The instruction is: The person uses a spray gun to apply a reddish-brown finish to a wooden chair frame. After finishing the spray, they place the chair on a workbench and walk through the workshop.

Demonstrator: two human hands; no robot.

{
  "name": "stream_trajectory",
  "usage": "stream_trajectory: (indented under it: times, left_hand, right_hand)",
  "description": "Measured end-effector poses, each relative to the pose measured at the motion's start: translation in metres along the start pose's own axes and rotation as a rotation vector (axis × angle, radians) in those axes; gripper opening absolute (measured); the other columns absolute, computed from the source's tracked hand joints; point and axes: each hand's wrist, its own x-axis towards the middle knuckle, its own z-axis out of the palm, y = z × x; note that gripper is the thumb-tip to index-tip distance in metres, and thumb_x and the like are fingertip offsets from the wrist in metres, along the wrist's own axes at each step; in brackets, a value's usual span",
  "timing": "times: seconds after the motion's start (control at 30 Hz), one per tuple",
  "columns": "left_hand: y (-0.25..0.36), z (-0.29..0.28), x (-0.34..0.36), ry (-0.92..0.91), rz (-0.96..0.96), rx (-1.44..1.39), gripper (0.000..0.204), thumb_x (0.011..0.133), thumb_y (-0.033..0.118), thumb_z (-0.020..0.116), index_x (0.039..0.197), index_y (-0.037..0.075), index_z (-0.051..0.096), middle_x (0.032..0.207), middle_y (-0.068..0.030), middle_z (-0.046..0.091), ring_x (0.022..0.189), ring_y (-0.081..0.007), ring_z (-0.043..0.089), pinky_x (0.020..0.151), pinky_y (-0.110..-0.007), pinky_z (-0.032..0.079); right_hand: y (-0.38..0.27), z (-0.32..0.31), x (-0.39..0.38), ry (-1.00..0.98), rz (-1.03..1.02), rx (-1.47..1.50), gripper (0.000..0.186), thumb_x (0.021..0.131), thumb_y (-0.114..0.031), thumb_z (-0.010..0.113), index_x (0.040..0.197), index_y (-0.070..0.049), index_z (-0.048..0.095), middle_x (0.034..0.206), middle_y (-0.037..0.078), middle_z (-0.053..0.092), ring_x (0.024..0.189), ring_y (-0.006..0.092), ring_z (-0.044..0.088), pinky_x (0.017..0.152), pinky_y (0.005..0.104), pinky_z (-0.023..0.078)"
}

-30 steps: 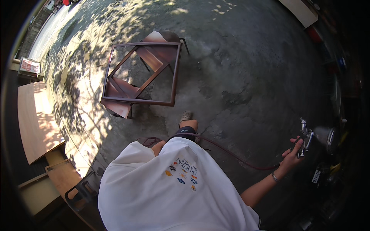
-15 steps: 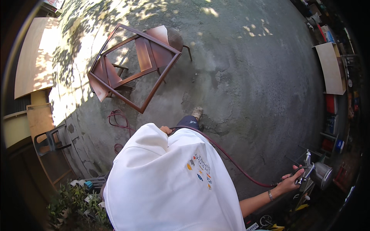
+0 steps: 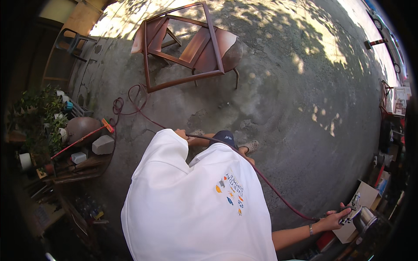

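Note:
My right hand (image 3: 335, 219) grips a silver spray gun (image 3: 353, 208) with a metal cup (image 3: 366, 219) at the lower right. A dark red hose (image 3: 278, 191) runs from the gun across my body to my left hand (image 3: 181, 134), whose fingers are wrapped round it beside my white shirt. Farther off, a brown rectangular wooden frame (image 3: 147, 69) lies at an angle over a second frame and curved boards (image 3: 197, 45), propped on stools (image 3: 236, 80). The hose lies in loops on the concrete in front of them.
Potted plants (image 3: 30, 113), a broom (image 3: 80, 139), a concrete block (image 3: 102, 144) and scrap wood crowd the left. A plastic chair (image 3: 69, 42) is at the back left, a parked car (image 3: 383, 30) at the far right. Boards (image 3: 363, 195) and clutter line the right edge.
My body and view have turned left: the frames now sit higher and farther right, and the plants and broom have entered on the left. Both hands keep their holds.

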Motion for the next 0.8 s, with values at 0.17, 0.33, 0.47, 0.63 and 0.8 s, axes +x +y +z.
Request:
stream_trajectory:
  times: [0.17,0.33,0.47,0.63,0.8]
  left_hand:
    - [0.127,0.125,-0.053,0.031,-0.170,-0.331,0.058,0.087,0.057,0.056,0.118,0.008,0.061,0.120,-0.0225,0.060,0.116,-0.0384,0.055,0.095,-0.045,0.046]
    - [0.247,0.246,-0.038,-0.052,-0.066,-0.961,0.057,0.088,0.057,0.054,0.113,0.007,0.064,0.112,-0.0238,0.064,0.109,-0.0383,0.060,0.093,-0.045,0.046]
    - [0.338,0.239,-0.007,-0.066,0.075,-1.163,0.056,0.089,0.056,0.054,0.112,0.007,0.065,0.110,-0.0231,0.065,0.108,-0.0383,0.060,0.092,-0.044,0.046]
    - [0.432,0.148,0.056,0.072,0.061,-1.172,0.055,0.089,0.055,0.054,0.111,0.006,0.066,0.109,-0.0223,0.066,0.108,-0.0384,0.060,0.091,-0.044,0.047]
    - [0.498,0.006,0.054,0.073,-0.282,-1.132,0.053,0.089,0.053,0.056,0.111,0.006,0.067,0.109,-0.0211,0.066,0.108,-0.0388,0.060,0.089,-0.043,0.048]
  right_hand:
    - [-0.006,0.111,0.121,-0.257,-0.050,0.106,0.039,0.098,-0.034,0.053,0.112,0.002,0.060,0.085,0.009,0.066,0.036,0.0061,0.039,0.029,0.0178,0.030]
    - [-0.035,0.232,0.205,-0.425,-0.162,0.270,0.039,0.098,-0.032,0.055,0.116,0.002,0.057,0.088,0.010,0.066,0.036,0.0055,0.038,0.030,0.0168,0.029]
    - [-0.068,0.342,0.236,-0.568,-0.253,0.333,0.036,0.097,-0.030,0.057,0.114,0.002,0.057,0.092,0.011,0.067,0.036,0.0056,0.039,0.031,0.0166,0.030]
    - [-0.109,0.478,0.270,-0.665,-0.460,0.464,0.036,0.094,-0.030,0.061,0.109,0.002,0.057,0.087,0.011,0.068,0.034,0.0076,0.040,0.030,0.0190,0.030]
    - [-0.175,0.583,0.304,-0.774,-0.463,0.414,0.040,0.093,-0.038,0.061,0.097,0.001,0.062,0.087,0.007,0.070,0.036,0.0062,0.042,0.032,0.0194,0.030]
